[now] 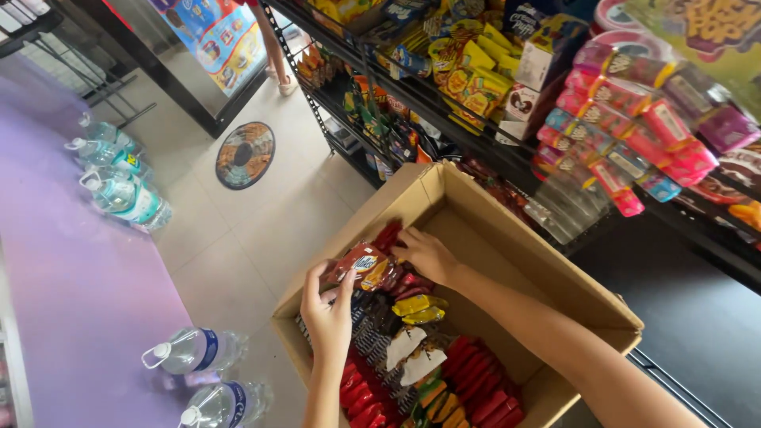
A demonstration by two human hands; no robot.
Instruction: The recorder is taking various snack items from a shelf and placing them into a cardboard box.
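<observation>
**Hands on a snack packet over the open box**

Our left hand (326,311) and right hand (426,254) both grip one red and orange snack packet (361,265), the left pinching its near end with thumb and fingers, the right curled over its far end. We hold it just above the other packets, near the far left corner of the cardboard box (507,238). Its long axis runs roughly from lower left to upper right, lying fairly flat.

The box stands open on a pale tiled floor (254,230), flaps spread, its near half packed with red, yellow and striped packets, its far right part bare cardboard. To our left runs a purple surface (71,277) with water bottles (119,190) lying along its edge and two more near our left arm. To our right, black shelves (444,103) carry bright sweets and packets, close against the box's far side. Open floor lies between the surface and the box; a round floor sticker (245,154) sits further off
</observation>
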